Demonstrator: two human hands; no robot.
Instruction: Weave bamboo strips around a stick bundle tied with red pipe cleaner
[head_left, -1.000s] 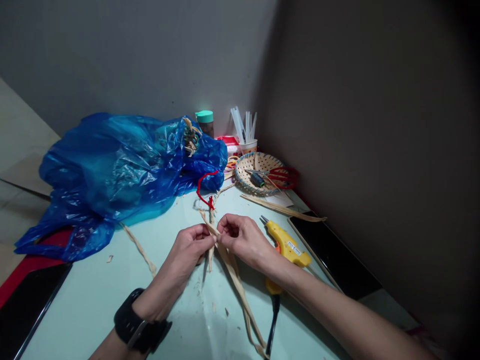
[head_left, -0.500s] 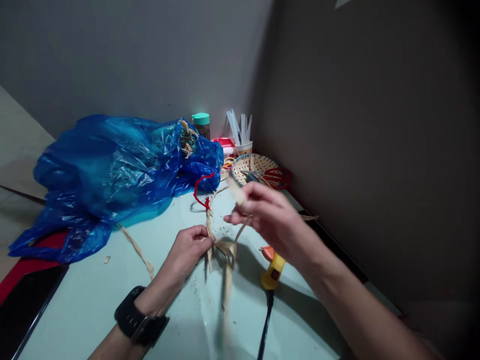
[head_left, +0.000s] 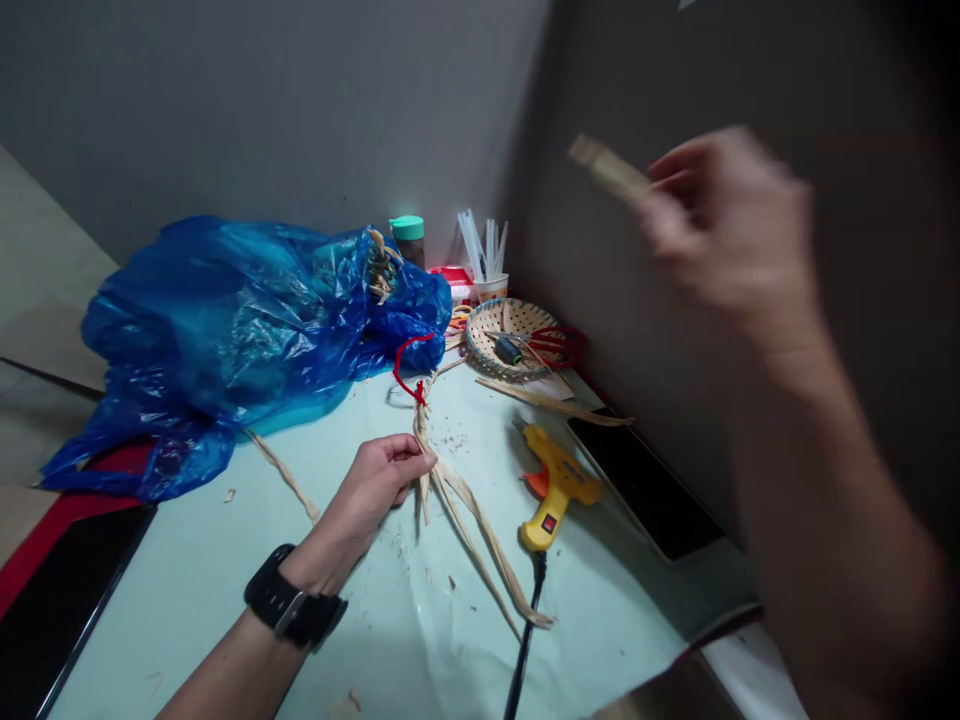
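Note:
My left hand (head_left: pixel 375 485) rests on the pale green table (head_left: pixel 187 600), fingers pinched on a bundle of dried leaf strips (head_left: pixel 465 520) that is tied at its far end with a red cord (head_left: pixel 409 375). The strips trail toward the table's near edge. My right hand (head_left: pixel 720 240) is raised high at the right, blurred by motion, fingers closed on a single tan strip (head_left: pixel 607 168) that sticks out to the left.
A yellow glue gun (head_left: pixel 559 485) with a black cable lies right of the strips. A dark phone (head_left: pixel 645 485) lies by the wall. A blue plastic bag (head_left: pixel 240 330), a woven basket (head_left: pixel 487 340) with red scissors (head_left: pixel 559 345), and a cup of sticks (head_left: pixel 487 265) stand behind.
My right hand has lifted from the bundle up and to the right, carrying one strip away. My left hand has stayed pinched on the bundle.

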